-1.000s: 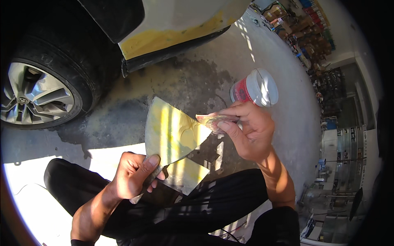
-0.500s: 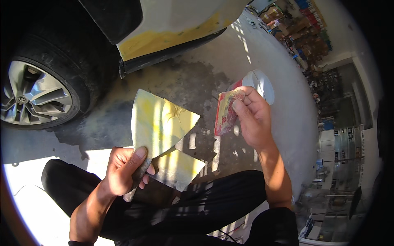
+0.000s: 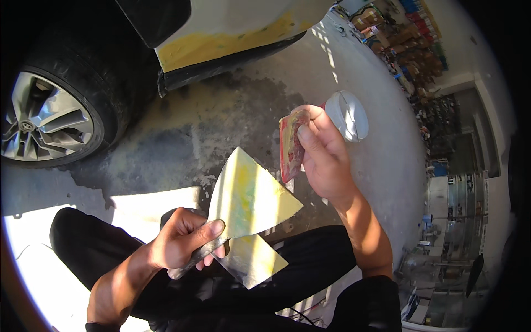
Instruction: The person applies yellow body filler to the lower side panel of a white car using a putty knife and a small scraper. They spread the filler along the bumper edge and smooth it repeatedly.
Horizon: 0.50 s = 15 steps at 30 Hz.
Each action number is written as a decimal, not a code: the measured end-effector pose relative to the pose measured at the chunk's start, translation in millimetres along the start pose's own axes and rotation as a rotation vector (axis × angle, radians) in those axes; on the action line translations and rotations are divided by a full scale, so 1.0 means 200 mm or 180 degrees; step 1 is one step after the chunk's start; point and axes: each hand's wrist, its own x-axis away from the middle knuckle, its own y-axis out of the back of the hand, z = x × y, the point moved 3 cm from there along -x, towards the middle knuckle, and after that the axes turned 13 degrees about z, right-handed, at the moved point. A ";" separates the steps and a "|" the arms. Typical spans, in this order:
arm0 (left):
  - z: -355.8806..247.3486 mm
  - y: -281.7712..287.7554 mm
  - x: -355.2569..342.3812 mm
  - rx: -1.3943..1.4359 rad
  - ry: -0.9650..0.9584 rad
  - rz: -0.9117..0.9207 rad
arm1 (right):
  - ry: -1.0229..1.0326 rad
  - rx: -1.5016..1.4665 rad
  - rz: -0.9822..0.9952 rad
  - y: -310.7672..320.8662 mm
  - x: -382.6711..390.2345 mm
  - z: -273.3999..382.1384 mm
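The left hand (image 3: 180, 243) is closed around the handles of two wide putty knives (image 3: 249, 221), thumb pressed on top, so both blades fan out from the same grip: the upper blade (image 3: 246, 196) points up and away from the person, smeared with yellow and greenish filler, while the lower blade (image 3: 254, 260) lies beneath it, angled toward the person's right, over the dark trouser leg (image 3: 310, 265). The right hand (image 3: 323, 157) is raised just above and to the right of the blades, fingers and thumb closed on a small flat spreader (image 3: 290, 144) stained red, held on edge and apart from the knives. Just behind that hand, a round tin with a pale lid (image 3: 347, 115) stands on the concrete floor (image 3: 232, 116), partly hidden by the fingers. Farther off, at the upper left, a car wheel (image 3: 47, 119) with a silver rim rests on the floor, and beside it the lower car body panel (image 3: 232, 33) shows a patch of yellow filler
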 end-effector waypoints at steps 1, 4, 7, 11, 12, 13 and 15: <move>0.01 0.00 -0.01 0.0059 0.0006 0.0017 | 0.0019 0.0045 0.0069 0.00 0.00 -0.01; 0.01 -0.01 0.00 0.0223 0.0034 0.0230 | 0.0209 0.0145 0.0177 -0.01 -0.02 -0.02; 0.00 -0.01 0.01 0.0266 0.0210 0.0360 | 0.0242 0.0150 0.0170 -0.01 -0.03 -0.01; 0.02 -0.01 0.01 0.0217 0.0362 0.0588 | 0.0403 0.0488 0.0219 -0.03 -0.06 -0.03; 0.01 -0.01 0.01 0.0211 0.0377 0.0656 | 0.0324 0.0471 0.0237 -0.04 -0.06 -0.04; 0.01 -0.02 0.01 0.0212 0.0392 0.0734 | 0.0234 0.0457 0.0252 -0.05 -0.05 -0.04; 0.03 -0.02 0.00 0.0230 0.0411 0.0806 | 0.0487 0.0810 0.0250 -0.07 -0.07 -0.07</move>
